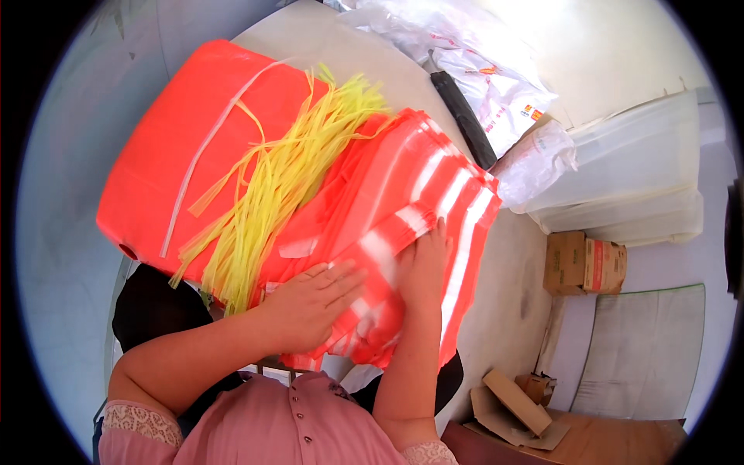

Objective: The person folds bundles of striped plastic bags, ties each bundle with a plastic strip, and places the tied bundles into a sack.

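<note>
A stack of thin red-and-white striped plastic sheets (422, 159) lies across my lap, its layers folded and creased. My left hand (314, 306) rests on the lower left of the stack, palm down, its fingers stretched out. Against a raised fold to the right lies my right hand (425, 263), fingers extended upward along the plastic. Neither hand visibly grips the sheet, though the right palm is hidden. Just left of the stack, a bundle of yellow plastic strips (283, 186) is draped over a large red plastic-wrapped bundle (190, 147).
A pale strap (209, 139) runs across the red bundle. Beyond the sheets are a black bar (463, 116) and white plastic bags (496, 81). Cardboard boxes (570, 263) stand on the right, with a flattened carton (515, 407) at lower right. A wall (66, 194) borders the left.
</note>
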Demonstrator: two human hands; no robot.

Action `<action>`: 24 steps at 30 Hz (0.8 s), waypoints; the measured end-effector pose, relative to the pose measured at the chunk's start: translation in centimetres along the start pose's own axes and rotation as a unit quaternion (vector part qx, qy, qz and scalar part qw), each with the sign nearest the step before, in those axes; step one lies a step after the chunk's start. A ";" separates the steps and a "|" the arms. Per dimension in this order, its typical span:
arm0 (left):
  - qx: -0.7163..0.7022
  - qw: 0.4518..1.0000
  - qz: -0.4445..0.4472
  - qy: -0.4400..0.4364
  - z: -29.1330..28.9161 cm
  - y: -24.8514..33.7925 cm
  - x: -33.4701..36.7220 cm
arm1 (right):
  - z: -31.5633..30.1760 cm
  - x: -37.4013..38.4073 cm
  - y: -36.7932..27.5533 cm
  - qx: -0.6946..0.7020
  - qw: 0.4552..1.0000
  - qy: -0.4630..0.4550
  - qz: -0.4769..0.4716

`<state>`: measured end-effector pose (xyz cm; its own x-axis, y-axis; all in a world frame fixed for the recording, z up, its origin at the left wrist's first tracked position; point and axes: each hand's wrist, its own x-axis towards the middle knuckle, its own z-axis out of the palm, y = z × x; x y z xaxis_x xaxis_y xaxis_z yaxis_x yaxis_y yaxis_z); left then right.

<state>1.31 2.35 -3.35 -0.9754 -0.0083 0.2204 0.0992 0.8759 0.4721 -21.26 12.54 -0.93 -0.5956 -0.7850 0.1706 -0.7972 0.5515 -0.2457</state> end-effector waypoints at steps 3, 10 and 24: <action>-0.005 1.000 -0.006 0.000 -0.2 0.1 0.1 | -1.2 -1.7 -2.0 0.096 0.988 0.095 0.072; -0.024 1.000 -0.010 0.013 0.0 0.0 0.0 | -0.6 -5.8 -5.1 0.029 0.987 -0.062 -0.144; 0.006 1.000 -0.003 -0.007 0.1 -0.2 0.0 | 0.2 -2.8 -2.7 -0.028 0.989 -0.089 -0.117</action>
<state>1.29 2.20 -3.52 -0.9785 -0.0078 0.2062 0.0907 0.8813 0.4638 -17.44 13.23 -0.94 -0.3720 -0.9271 0.0451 -0.9182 0.3604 -0.1646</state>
